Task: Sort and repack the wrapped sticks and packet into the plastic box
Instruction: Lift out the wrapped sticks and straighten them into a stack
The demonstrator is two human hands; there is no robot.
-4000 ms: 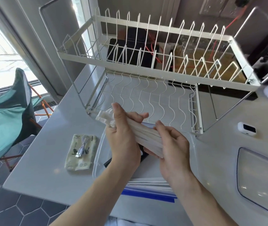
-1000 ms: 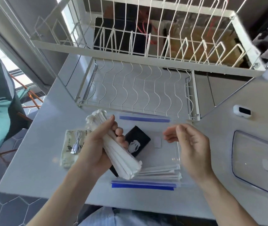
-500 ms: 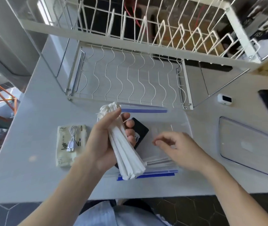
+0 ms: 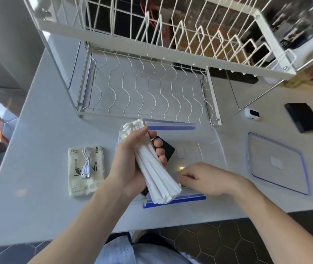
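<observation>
My left hand (image 4: pixel 128 164) grips a thick bundle of white paper-wrapped sticks (image 4: pixel 153 174), tilted over the left side of a clear plastic box (image 4: pixel 214 141) with blue clips at its near and far rims. My right hand (image 4: pixel 207 178) reaches down inside the box near its front wall, fingers curled at the bottom where more sticks lay earlier; whether it holds any is hidden. A black packet (image 4: pixel 166 151) lies in the box, behind my left fingers. A pale yellow-green packet (image 4: pixel 86 168) with a white cable on it lies on the counter left of the box.
The box's clear lid (image 4: pixel 277 164) lies on the counter to the right. A white two-tier wire dish rack (image 4: pixel 148 88) stands right behind the box. A small white device (image 4: pixel 252 113) and a flat black object (image 4: pixel 303 117) sit far right. The counter edge is close in front.
My right hand has dropped from above the box down to its bottom near the front wall. The left hand keeps the bundle in the same grip. The head view has tilted downward.
</observation>
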